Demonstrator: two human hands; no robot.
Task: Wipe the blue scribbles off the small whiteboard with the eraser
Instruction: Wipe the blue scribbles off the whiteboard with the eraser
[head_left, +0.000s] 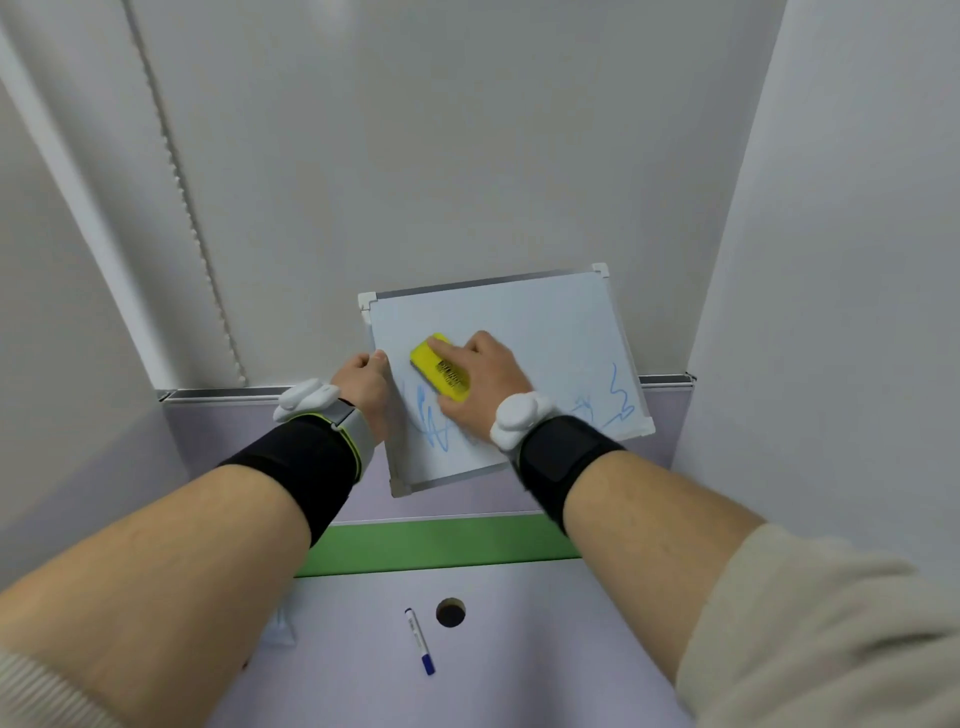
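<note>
A small whiteboard (519, 332) with a metal frame and white plastic corners is held up at the far edge of the pale purple desk (519, 649), tilted and turned a little so that its right side sits higher. The left hand (363, 384) grips the board's left edge, fingers curled around the frame. The right hand (480, 387) presses a yellow eraser (439, 366) flat against the left part of the board, thumb along the eraser's near side and fingers closed over its far side. Blue scribbles (431, 423) show just below the eraser, between the two hands, and another patch of blue scribbling (618, 397) lies near the board's right edge, well apart from the eraser. Both wrists wear black bands with white pods on top. On the desk nearer the person, a marker (419, 640) with a blue cap lies just beside a round hole (450, 612), and a green strip (441, 545) runs across the desk between the marker and the board.
</note>
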